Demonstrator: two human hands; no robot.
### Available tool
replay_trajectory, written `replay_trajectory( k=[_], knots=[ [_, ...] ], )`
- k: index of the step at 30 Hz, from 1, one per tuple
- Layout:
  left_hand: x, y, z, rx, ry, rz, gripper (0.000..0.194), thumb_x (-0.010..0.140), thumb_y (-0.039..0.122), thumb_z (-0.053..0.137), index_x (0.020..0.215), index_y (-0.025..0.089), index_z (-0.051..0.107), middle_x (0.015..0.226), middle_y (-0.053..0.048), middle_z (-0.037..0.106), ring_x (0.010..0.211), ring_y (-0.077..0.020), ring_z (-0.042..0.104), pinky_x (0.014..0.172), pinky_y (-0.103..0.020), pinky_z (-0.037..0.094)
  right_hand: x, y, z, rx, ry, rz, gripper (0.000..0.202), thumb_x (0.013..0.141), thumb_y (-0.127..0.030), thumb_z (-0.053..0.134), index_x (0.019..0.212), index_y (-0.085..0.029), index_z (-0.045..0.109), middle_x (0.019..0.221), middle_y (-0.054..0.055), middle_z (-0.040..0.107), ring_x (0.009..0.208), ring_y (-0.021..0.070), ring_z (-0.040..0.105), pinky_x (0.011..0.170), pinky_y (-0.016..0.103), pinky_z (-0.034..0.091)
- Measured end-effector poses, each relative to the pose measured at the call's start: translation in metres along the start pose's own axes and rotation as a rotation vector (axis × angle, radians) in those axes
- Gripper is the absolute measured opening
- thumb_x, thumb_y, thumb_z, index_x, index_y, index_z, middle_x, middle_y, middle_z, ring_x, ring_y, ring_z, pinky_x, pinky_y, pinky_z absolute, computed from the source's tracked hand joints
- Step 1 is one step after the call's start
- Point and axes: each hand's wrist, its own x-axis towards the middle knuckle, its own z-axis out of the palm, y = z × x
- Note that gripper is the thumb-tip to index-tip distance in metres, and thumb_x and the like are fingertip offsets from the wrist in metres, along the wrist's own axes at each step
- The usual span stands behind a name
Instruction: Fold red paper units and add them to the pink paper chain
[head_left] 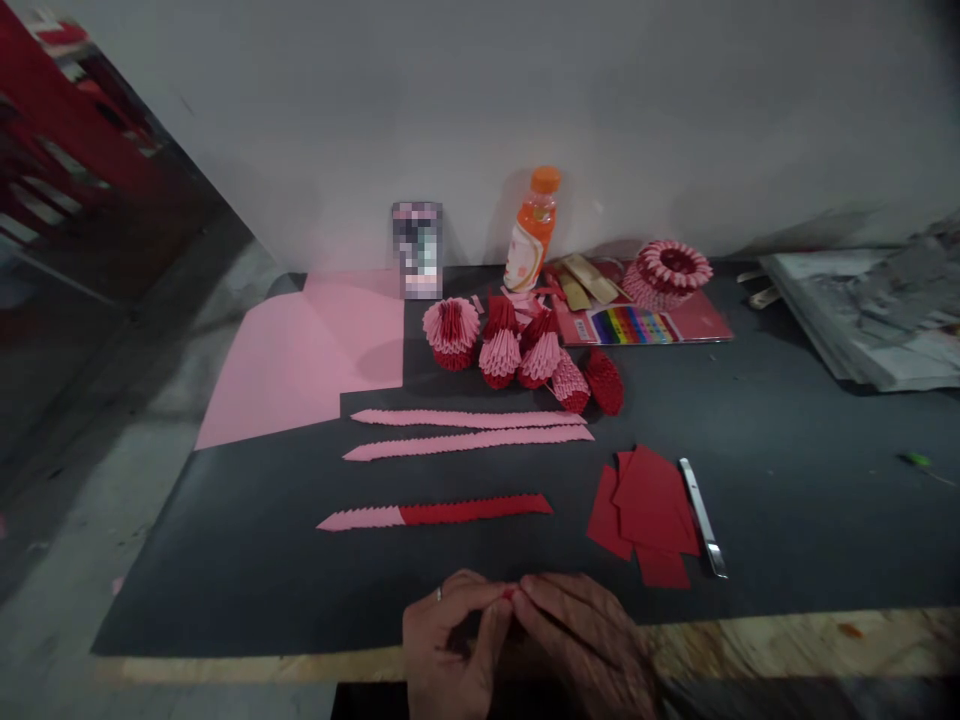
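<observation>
Between the fingertips of both hands is a small piece of red paper, mostly hidden by the fingers. My left hand, with a ring on one finger, pinches it from the left. My right hand closes on it from the right, at the table's front edge. Just beyond lies a strip of interlocked folded paper, pink at its left end and red to the right. Two pink strips lie farther back. Red paper rectangles are piled at the right, beside a silver slim cutter or blade.
Several pink-and-red folded-paper pieces stand mid-table. Behind them are an orange drink bottle, a blurred-out phone-like object and a round paper piece on a pink packet. Pink sheets lie left, stacked papers right.
</observation>
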Motion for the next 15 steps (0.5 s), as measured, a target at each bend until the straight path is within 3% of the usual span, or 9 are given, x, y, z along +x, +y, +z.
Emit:
replay_trajectory(
  k=[2, 4, 7, 10, 13, 15],
  knots=[
    [0.001, 0.0, 0.0, 0.01, -0.007, -0.021, 0.028, 0.109, 0.048, 0.087, 0.089, 0.035, 0.1, 0.063, 0.0, 0.087, 0.049, -0.0217, 0.081, 0.049, -0.029, 0.065, -0.001, 0.002, 0.002, -0.006, -0.012, 0.015, 0.037, 0.126, -0.03, 0.061, 0.14, -0.035, 0.095, 0.116, 0.0, 0.104, 0.094, 0.0226, 0.102, 0.092, 0.026, 0.085],
    [0.001, -0.001, -0.001, 0.022, 0.004, -0.044, 0.027, 0.111, 0.043, 0.085, 0.09, 0.034, 0.097, 0.064, 0.001, 0.086, 0.05, -0.0219, 0.08, 0.049, -0.029, 0.064, -0.001, 0.003, 0.004, -0.014, 0.019, 0.011, 0.036, 0.122, -0.023, 0.062, 0.128, -0.035, 0.096, 0.112, 0.0, 0.104, 0.089, 0.0216, 0.102, 0.087, 0.025, 0.085],
    [-0.001, -0.003, -0.001, 0.076, 0.073, -0.022, 0.026, 0.112, 0.039, 0.082, 0.09, 0.034, 0.094, 0.069, 0.001, 0.087, 0.055, -0.0222, 0.081, 0.054, -0.03, 0.067, 0.002, 0.001, 0.005, -0.021, 0.017, 0.0, 0.038, 0.112, -0.018, 0.068, 0.13, -0.037, 0.095, 0.11, -0.001, 0.104, 0.083, 0.0229, 0.101, 0.081, 0.028, 0.086],
    [-0.006, -0.007, 0.0, 0.124, 0.137, 0.024, 0.023, 0.11, 0.037, 0.082, 0.09, 0.034, 0.091, 0.074, 0.002, 0.088, 0.062, -0.0213, 0.083, 0.062, -0.03, 0.069, 0.008, -0.004, 0.006, 0.032, 0.083, 0.139, 0.024, 0.11, -0.032, 0.08, 0.128, -0.039, 0.096, 0.106, -0.001, 0.103, 0.078, 0.0272, 0.1, 0.074, 0.031, 0.087],
    [-0.011, -0.011, 0.004, 0.129, 0.156, 0.034, 0.022, 0.11, 0.038, 0.083, 0.089, 0.036, 0.092, 0.075, 0.003, 0.09, 0.064, -0.0204, 0.084, 0.066, -0.029, 0.07, 0.013, -0.011, 0.012, 0.133, 0.142, 0.265, 0.011, 0.11, -0.041, 0.087, 0.118, -0.037, 0.094, 0.094, -0.003, 0.1, 0.066, 0.0233, 0.096, 0.066, 0.025, 0.082],
    [-0.012, -0.012, 0.006, 0.123, 0.162, 0.023, 0.023, 0.11, 0.039, 0.084, 0.089, 0.037, 0.093, 0.076, 0.003, 0.092, 0.065, -0.0212, 0.086, 0.066, -0.029, 0.071, 0.015, -0.016, 0.015, 0.155, 0.145, 0.279, 0.009, 0.113, -0.035, 0.084, 0.111, -0.035, 0.092, 0.089, -0.005, 0.098, 0.064, 0.0195, 0.094, 0.064, 0.02, 0.079]
  ],
)
